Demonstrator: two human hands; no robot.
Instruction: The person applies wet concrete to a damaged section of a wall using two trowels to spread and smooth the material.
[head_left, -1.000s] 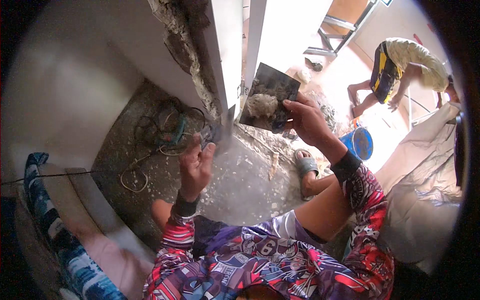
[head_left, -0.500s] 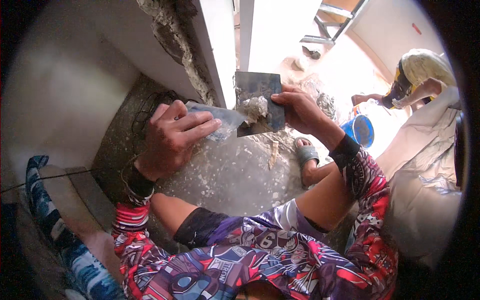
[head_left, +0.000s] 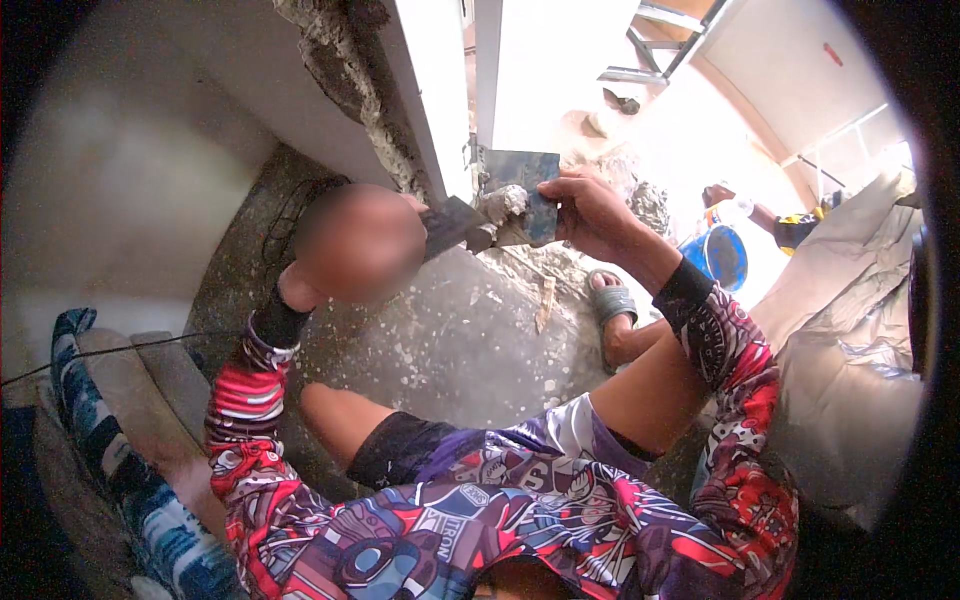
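My right hand (head_left: 602, 212) grips the edge of a dark flat square plate (head_left: 525, 172), thumb on top. A lump of grey mortar (head_left: 503, 203) sits on this plate. From my left hand (head_left: 360, 245), which is smeared in the picture, a dark putty knife blade (head_left: 452, 228) sticks out toward the plate. Its tip is by the mortar's lower left side, with some mortar at the end. Just beyond both hands rises a white door jamb (head_left: 428, 90); rough, broken mortar (head_left: 365, 100) runs down its left side.
Mortar rubble (head_left: 635, 190) lies on the floor beyond my right hand. A blue bucket (head_left: 722, 258) stands at right, with another person's arm (head_left: 765, 217) by it. Crumpled sheeting (head_left: 840, 290) covers the right side. A ladder (head_left: 665, 45) stands far back; a thin cable (head_left: 150, 346) crosses at left.
My left hand has turned, and the blade now shows dark instead of pale and motion-smeared. The plate has shifted slightly and tilted. The other person has moved farther out of view at right.
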